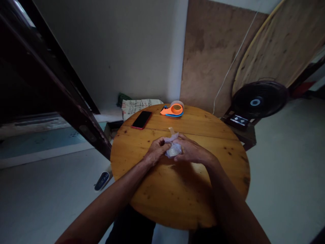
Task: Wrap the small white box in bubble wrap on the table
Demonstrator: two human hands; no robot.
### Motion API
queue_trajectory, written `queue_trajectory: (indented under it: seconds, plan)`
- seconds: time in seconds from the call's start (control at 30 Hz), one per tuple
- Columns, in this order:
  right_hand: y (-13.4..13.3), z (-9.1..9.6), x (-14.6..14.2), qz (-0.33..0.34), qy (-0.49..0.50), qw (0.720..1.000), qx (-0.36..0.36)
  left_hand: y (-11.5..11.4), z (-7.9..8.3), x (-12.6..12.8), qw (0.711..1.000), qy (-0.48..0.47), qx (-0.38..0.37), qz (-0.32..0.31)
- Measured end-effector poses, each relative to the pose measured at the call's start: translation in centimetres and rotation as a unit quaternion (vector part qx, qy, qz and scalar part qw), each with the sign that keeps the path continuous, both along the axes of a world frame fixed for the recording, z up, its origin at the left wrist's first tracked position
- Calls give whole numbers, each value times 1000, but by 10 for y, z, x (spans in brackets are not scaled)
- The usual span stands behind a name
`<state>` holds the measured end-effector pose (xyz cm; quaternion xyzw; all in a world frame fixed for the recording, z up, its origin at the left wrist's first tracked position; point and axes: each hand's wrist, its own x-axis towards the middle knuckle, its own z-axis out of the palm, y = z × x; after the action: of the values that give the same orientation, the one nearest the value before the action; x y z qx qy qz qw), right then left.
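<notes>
Both my hands rest together on the middle of a round wooden table [177,196]. My left hand [156,150] and my right hand [191,149] are closed around a small whitish crumpled packet [174,149], wrapped in plastic or paper. A thin strip, maybe tape [172,131], sticks up from the packet's top. Beyond my hands, near the far edge, lies an orange and blue tape dispenser [174,110] with a clear roll. A phone with a red case [141,119] lies face up to its left.
A black fan [259,99] stands on the floor to the right of the table. Wooden boards [208,51] lean against the back wall. A dark sloping beam [50,78] crosses the left. A printed sack [134,106] lies behind the table, and a slipper [102,180] on the floor.
</notes>
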<state>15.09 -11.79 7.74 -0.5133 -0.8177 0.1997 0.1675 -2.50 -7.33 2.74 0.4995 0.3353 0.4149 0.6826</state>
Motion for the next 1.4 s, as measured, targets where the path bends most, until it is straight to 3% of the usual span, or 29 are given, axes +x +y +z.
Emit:
queue_trajectory:
  seconds: [0.23, 0.53, 0.77, 1.03, 1.4]
  plan:
    - [-2, 1, -2, -13, -10, 1000, 8, -1, -1, 0, 1000, -16, 13, -11]
    - [-2, 5, -5, -25, -23, 999, -1, -3, -3, 4, 997, -6, 36, 67]
    - [3, -1, -7, -28, 19, 999, -13, -6, -3, 5, 997, -52, -4, 52]
    - [4, -3, -11, -77, 32, 996, -20, -1, -5, 9, 990, -97, -56, 82]
    - [9, -11, -11, -56, 44, 997, -17, -5, -5, 9, 994, -88, -27, 60]
